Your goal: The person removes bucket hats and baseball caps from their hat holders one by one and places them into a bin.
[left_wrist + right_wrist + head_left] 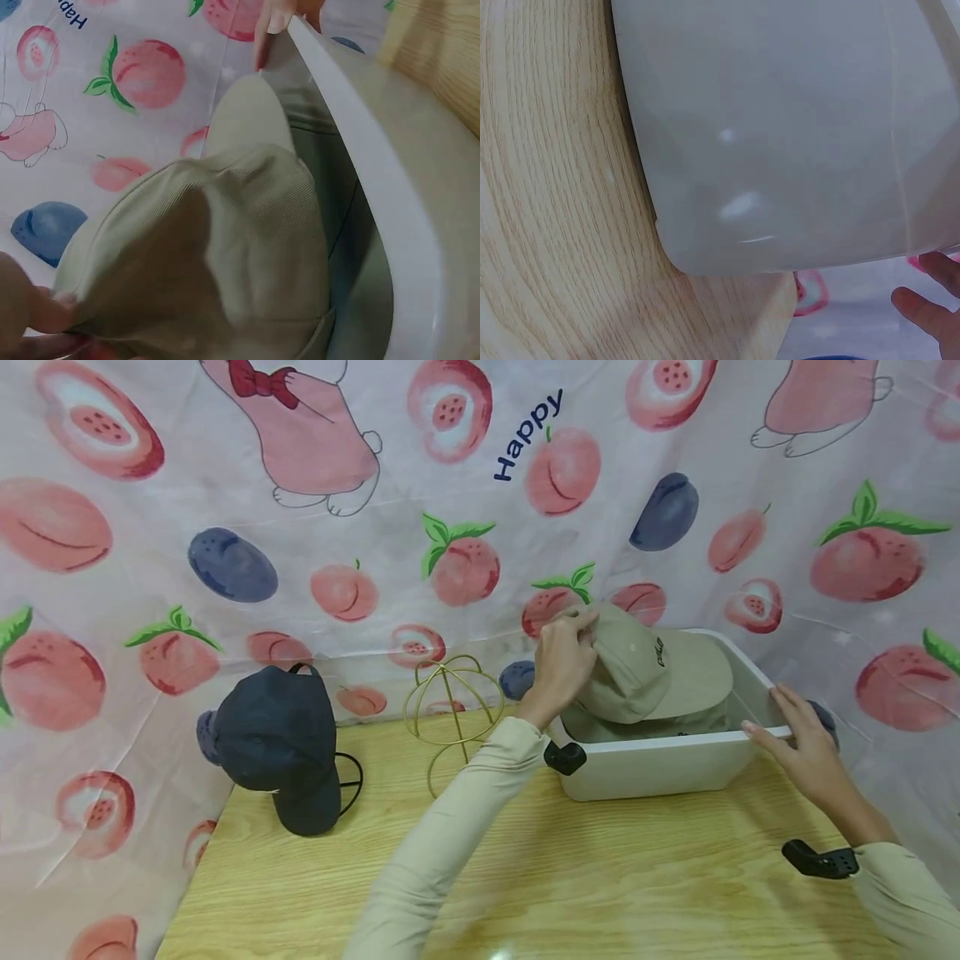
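My left hand (564,662) pinches the back edge of a beige baseball cap (630,660), its crown raised at the left end of a white storage bin (660,770). The cap's brim (250,116) points right, over the bin. Thumb and fingers of my right hand (813,752) hold the bin's front right corner at the rim. In the right wrist view only fingertips (922,311) show, beside the bin's outer wall (765,142). More fabric (697,722) lies in the bin beneath the cap, mostly hidden.
A gold wire cap stand (444,670) is left of the bin, partly behind my left forearm. Further left, a dark baseball cap (273,735) hangs on a black wire stand (352,785). Behind the wooden table (600,877) hangs a fruit-print cloth (390,543).
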Demonstrator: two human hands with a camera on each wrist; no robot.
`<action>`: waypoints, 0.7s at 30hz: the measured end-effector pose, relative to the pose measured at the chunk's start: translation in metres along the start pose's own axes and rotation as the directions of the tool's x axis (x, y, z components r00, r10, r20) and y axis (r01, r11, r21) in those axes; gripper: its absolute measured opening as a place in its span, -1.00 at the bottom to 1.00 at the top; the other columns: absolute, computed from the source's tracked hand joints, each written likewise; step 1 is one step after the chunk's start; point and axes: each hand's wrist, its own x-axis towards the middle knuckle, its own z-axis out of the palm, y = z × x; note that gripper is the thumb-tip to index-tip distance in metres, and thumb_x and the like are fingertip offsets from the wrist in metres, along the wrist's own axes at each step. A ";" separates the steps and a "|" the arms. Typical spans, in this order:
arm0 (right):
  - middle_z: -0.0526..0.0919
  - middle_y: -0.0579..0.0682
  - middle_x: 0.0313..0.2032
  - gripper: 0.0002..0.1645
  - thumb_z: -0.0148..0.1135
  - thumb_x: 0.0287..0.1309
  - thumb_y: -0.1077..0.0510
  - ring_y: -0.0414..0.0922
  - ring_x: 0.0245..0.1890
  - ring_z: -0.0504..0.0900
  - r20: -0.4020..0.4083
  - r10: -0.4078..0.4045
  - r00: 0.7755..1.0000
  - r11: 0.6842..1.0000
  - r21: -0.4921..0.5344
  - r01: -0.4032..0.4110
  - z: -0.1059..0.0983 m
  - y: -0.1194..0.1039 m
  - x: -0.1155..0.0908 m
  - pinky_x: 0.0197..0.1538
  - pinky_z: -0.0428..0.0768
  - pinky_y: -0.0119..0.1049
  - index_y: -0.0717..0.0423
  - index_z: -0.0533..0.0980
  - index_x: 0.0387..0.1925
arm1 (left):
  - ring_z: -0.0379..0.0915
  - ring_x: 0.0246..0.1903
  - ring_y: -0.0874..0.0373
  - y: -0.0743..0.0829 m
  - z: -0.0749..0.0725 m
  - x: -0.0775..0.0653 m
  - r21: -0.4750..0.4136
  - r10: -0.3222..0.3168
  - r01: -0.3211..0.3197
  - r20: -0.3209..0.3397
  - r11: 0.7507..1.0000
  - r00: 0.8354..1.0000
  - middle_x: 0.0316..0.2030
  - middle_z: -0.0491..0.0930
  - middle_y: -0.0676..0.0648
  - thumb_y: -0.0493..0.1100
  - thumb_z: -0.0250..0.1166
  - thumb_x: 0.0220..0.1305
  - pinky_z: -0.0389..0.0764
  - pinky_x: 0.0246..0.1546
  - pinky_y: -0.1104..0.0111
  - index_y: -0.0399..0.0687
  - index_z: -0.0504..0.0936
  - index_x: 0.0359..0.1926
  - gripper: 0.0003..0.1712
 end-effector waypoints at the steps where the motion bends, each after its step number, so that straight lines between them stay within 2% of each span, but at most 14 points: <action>1: -0.19 0.20 0.45 -0.12 0.09 0.28 0.06 0.36 0.36 -0.21 0.004 0.001 1.000 1.000 0.001 -0.001 0.000 0.000 0.000 0.17 -0.16 0.44 0.22 -0.10 0.46 | 0.53 -0.32 0.19 -0.001 -0.001 0.000 0.011 0.004 -0.004 0.021 1.000 1.000 -0.05 0.61 -0.02 -0.35 0.19 0.20 0.43 -0.47 0.47 0.02 0.64 0.07 -0.58; 2: -0.20 0.19 0.46 -0.12 0.09 0.28 0.06 0.36 0.36 -0.21 0.006 0.002 1.000 1.000 0.003 -0.002 0.000 0.000 0.000 0.17 -0.15 0.44 0.21 -0.11 0.46 | 0.52 -0.32 0.23 -0.003 -0.002 -0.001 0.025 0.005 -0.006 0.035 1.000 0.999 -0.08 0.62 -0.02 -0.37 0.21 0.16 0.42 -0.47 0.50 0.01 0.64 0.07 -0.56; 4: -0.21 0.18 0.46 -0.12 0.08 0.29 0.06 0.36 0.36 -0.21 0.009 0.004 1.000 1.000 0.002 -0.004 0.000 -0.001 0.000 0.17 -0.15 0.44 0.20 -0.11 0.46 | 0.42 -0.47 0.21 -0.005 -0.004 -0.001 0.012 0.011 -0.012 0.062 1.000 0.998 -0.20 0.65 -0.04 -0.42 0.23 0.09 0.31 -0.57 0.50 -0.01 0.63 0.08 -0.50; 7: -0.23 0.17 0.46 -0.12 0.07 0.29 0.06 0.36 0.36 -0.22 0.014 0.007 1.000 1.000 -0.003 -0.007 0.000 -0.001 0.000 0.16 -0.14 0.44 0.20 -0.12 0.46 | 0.39 -0.53 0.22 -0.006 -0.003 -0.002 0.013 0.015 -0.016 0.071 1.000 0.997 -0.36 0.67 -0.04 -0.44 0.26 0.04 0.28 -0.58 0.52 -0.02 0.63 0.07 -0.47; 11: -0.23 0.17 0.46 -0.12 0.07 0.29 0.06 0.37 0.36 -0.21 0.017 0.012 1.000 1.000 -0.011 -0.012 -0.001 -0.001 0.000 0.14 -0.12 0.45 0.19 -0.13 0.46 | 0.50 -0.43 0.24 0.000 0.000 -0.002 0.006 0.017 -0.017 0.055 1.000 0.998 -0.37 0.67 -0.02 -0.38 0.33 0.06 0.40 -0.50 0.53 0.01 0.64 0.06 -0.51; 14: -0.23 0.16 0.46 -0.12 0.07 0.30 0.04 0.37 0.35 -0.18 0.017 0.022 1.000 1.000 -0.018 -0.022 -0.001 0.000 0.002 0.14 -0.09 0.45 0.17 -0.13 0.47 | 0.52 -0.40 0.24 0.007 0.000 -0.002 0.022 0.051 -0.052 0.049 0.998 0.998 -0.36 0.67 -0.02 -0.40 0.32 0.05 0.41 -0.49 0.53 0.00 0.64 0.06 -0.50; 18: -0.22 0.15 0.46 -0.12 0.07 0.30 0.03 0.37 0.35 -0.17 0.019 0.024 1.000 0.999 -0.021 -0.024 -0.001 -0.001 0.004 0.14 -0.07 0.44 0.17 -0.13 0.47 | 0.49 -0.42 0.23 0.017 -0.004 -0.004 0.101 0.097 -0.102 0.048 0.990 0.994 -0.29 0.67 -0.01 -0.41 0.31 0.04 0.36 -0.51 0.52 0.01 0.65 0.04 -0.50; 21: -0.22 0.13 0.47 -0.12 0.07 0.30 0.04 0.32 0.37 -0.19 0.012 0.013 1.000 1.000 -0.013 -0.013 0.000 -0.002 0.003 0.16 -0.09 0.43 0.18 -0.12 0.46 | 0.51 -0.40 0.22 0.025 -0.009 -0.005 0.156 0.092 -0.100 0.060 0.983 0.994 -0.26 0.68 0.02 -0.33 0.34 0.07 0.39 -0.50 0.49 0.05 0.66 0.01 -0.57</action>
